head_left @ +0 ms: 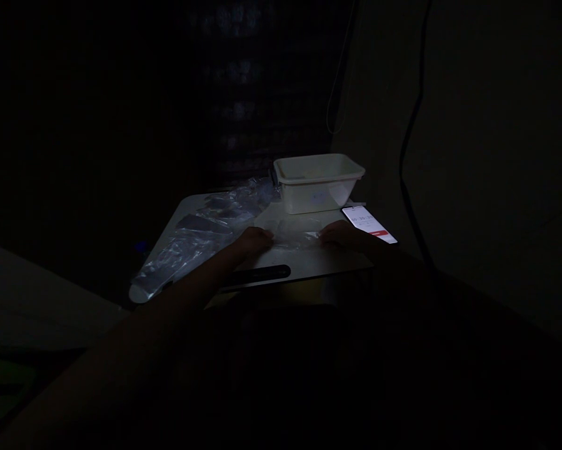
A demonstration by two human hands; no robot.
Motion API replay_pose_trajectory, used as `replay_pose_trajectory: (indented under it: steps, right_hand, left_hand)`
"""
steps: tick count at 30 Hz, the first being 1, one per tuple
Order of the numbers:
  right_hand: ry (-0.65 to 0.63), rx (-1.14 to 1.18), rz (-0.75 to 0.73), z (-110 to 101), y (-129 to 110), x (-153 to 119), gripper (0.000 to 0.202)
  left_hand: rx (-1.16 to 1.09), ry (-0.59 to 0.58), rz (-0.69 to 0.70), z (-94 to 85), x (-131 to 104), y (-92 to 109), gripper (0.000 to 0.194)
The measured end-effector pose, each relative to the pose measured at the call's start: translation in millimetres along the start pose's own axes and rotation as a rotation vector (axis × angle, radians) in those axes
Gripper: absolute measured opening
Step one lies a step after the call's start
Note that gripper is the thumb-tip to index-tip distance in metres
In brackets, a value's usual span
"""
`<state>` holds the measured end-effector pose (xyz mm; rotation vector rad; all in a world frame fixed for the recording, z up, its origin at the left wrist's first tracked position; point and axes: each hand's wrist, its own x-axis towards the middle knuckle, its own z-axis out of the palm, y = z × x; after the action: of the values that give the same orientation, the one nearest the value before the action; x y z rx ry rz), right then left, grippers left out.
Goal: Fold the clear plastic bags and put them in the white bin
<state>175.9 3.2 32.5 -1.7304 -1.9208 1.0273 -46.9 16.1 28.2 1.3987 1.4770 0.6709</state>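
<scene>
In dim light, a clear plastic bag (296, 239) is stretched low over a small white table (309, 267). Its left side is pinched by my left hand (256, 240), the fingers closed on the film. On the opposite side my right hand (339, 234) grips the bag between thumb and fingers. Several more clear plastic bags (180, 253) lie in a loose, crumpled spread along the table's left side. Behind my hands stands a white rectangular tub (316, 195); its contents are too dark to make out.
A phone (369, 224) with a lit screen lies at the table's right edge, near my right hand. The table has a dark slot (266, 272) at its front edge. A dark cable (406, 144) hangs down the wall at the right.
</scene>
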Motion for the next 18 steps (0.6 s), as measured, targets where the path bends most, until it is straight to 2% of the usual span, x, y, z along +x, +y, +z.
replay_pose_trajectory:
  steps: [8, 14, 18]
  right_hand:
    - [0.103, -0.058, 0.013, 2.9, 7.6, 12.1, 0.014]
    - [0.119, -0.114, -0.095, 4.2, 7.1, 11.1, 0.023]
    - [0.079, -0.166, -0.073, 7.6, 4.1, 13.5, 0.027]
  left_hand:
    - [-0.014, -0.093, -0.054, 8.1, 0.1, 2.5, 0.021]
    - [-0.025, -0.106, -0.047, 9.8, -7.0, 7.6, 0.037]
    - [-0.006, -0.097, -0.039, 8.9, -4.7, 4.0, 0.037]
